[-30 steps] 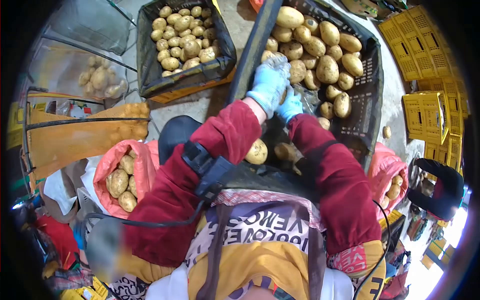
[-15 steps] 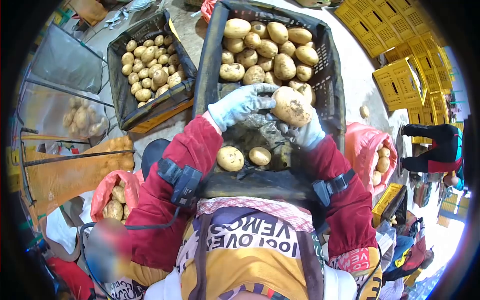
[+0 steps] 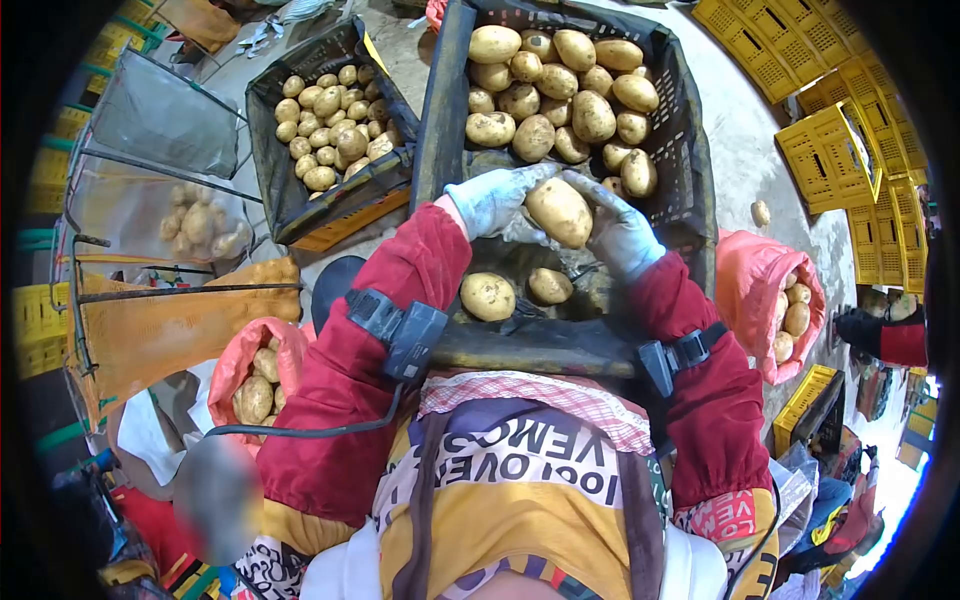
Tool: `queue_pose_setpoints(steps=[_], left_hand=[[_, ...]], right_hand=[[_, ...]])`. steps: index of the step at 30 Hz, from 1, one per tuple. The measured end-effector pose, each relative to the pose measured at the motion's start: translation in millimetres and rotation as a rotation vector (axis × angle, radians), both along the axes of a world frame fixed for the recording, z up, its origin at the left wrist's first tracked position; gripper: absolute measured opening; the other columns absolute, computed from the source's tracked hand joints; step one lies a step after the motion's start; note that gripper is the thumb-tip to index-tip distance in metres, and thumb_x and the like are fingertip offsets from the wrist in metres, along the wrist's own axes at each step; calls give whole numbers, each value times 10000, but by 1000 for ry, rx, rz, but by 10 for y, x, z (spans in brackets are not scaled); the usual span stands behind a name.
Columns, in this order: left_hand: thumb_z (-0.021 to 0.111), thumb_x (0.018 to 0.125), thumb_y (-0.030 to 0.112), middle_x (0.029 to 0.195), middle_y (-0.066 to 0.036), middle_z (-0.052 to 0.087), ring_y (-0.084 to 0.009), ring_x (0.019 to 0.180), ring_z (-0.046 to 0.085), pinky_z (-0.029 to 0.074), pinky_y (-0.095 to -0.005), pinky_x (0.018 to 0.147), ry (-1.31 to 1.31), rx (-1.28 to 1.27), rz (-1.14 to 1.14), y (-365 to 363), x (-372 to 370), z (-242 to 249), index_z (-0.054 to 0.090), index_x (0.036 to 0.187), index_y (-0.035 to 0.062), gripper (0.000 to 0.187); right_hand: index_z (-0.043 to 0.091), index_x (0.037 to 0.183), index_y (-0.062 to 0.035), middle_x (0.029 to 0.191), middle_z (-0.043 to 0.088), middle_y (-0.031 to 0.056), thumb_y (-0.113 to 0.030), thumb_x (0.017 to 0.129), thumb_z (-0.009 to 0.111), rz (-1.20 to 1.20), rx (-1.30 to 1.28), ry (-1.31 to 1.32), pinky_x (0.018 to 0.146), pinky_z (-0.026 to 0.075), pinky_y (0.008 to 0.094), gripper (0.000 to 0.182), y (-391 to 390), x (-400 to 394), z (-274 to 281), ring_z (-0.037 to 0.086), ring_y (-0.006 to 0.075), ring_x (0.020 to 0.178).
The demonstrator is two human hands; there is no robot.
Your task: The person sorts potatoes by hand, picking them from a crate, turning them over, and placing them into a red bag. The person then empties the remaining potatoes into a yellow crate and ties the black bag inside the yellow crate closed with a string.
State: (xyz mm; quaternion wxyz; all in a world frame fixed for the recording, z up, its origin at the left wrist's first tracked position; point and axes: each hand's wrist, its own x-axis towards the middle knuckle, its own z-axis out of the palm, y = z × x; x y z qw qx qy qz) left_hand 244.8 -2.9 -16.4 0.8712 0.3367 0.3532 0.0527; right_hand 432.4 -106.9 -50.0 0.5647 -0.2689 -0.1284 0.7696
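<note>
A large potato (image 3: 560, 213) is held between my two gloved hands, above the near half of a black-lined crate (image 3: 440, 120). My left hand (image 3: 497, 203) grips it from the left, with fingers along its upper edge. On the other side, my right hand (image 3: 622, 232) has its fingers closed against the potato's right edge. Just beyond my hands, a heap of potatoes (image 3: 593, 117) fills the crate's far half. Nearer to me in the crate lie two loose potatoes, a larger one (image 3: 488, 297) and a smaller one (image 3: 550, 286).
To the left stands another crate of smaller potatoes (image 3: 340, 122). Pink sacks holding potatoes stand at right (image 3: 750, 300) and lower left (image 3: 228, 385). Yellow crates (image 3: 822, 165) are stacked at the far right. A metal frame (image 3: 180, 290) with mesh sacks is on the left.
The potato has been turned between my hands and now points more upright. My right hand has shifted from beneath it to its right side. The whole view has shifted slightly.
</note>
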Motion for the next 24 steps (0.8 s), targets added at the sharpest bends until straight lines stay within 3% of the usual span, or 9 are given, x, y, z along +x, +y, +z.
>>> queue_pose_setpoints(steps=[7,9,10,11,13,16,17,21,24], left_hand=[[490,941,335,1153,-106,569,-274,986,618,579,-456,661,-38,-1,16,76,20,-155,491,1216,85,372],[468,949,332,1084,-79,615,-285,877,640,568,-440,629,190,255,-94,-63,50,-89,532,1164,86,333],[454,943,330,953,-90,662,-276,765,646,545,-394,626,310,649,-487,142,105,-655,572,1102,58,337],[466,902,271,876,-155,671,-301,754,652,522,-398,657,492,1289,-680,-37,62,-252,618,1014,32,304],[531,809,211,892,-211,657,-328,787,651,508,-396,714,606,1490,-937,-245,98,-360,657,950,20,269],[634,694,183,998,-173,664,-311,914,651,503,-392,803,641,1170,-1215,-554,154,-586,700,949,46,298],[661,665,173,1005,-167,665,-308,923,649,502,-394,805,599,1170,-1291,-631,153,-590,701,958,54,319],[621,707,215,1009,-161,663,-328,943,629,490,-412,811,394,1192,-1362,-693,221,-762,684,1001,58,340],[626,702,213,1025,-161,661,-327,936,632,492,-416,804,416,1204,-1351,-625,292,-773,688,998,59,339]], right_hand=[[466,1289,12,1303,507,134,-168,878,600,-27,37,-52,1037,369,360,469,29,-5,91,469,229,1217],[455,1294,10,1239,542,133,-121,822,675,56,137,-562,998,405,344,537,4,-50,-92,497,213,1166],[462,1280,7,1190,556,126,-75,770,723,144,20,-627,962,432,337,579,-51,-90,-125,513,201,1124],[481,1245,5,1101,601,109,-42,758,720,220,27,-801,890,473,322,545,-109,-124,-297,571,181,1013],[538,1169,2,952,647,68,-25,743,720,351,32,-681,775,503,295,464,-186,-139,-551,610,151,862],[654,957,-26,866,672,55,-39,724,727,530,21,-907,666,500,279,244,-135,-132,-628,606,114,724],[666,963,-38,924,683,104,-109,733,716,615,8,-1025,684,512,316,246,-95,-82,-395,639,174,756],[622,998,-94,859,660,142,-191,827,600,510,453,-2456,689,518,413,198,133,333,-552,652,295,795],[614,986,-122,951,632,116,-221,831,562,779,332,-2518,686,514,427,191,266,430,-597,655,282,817]])
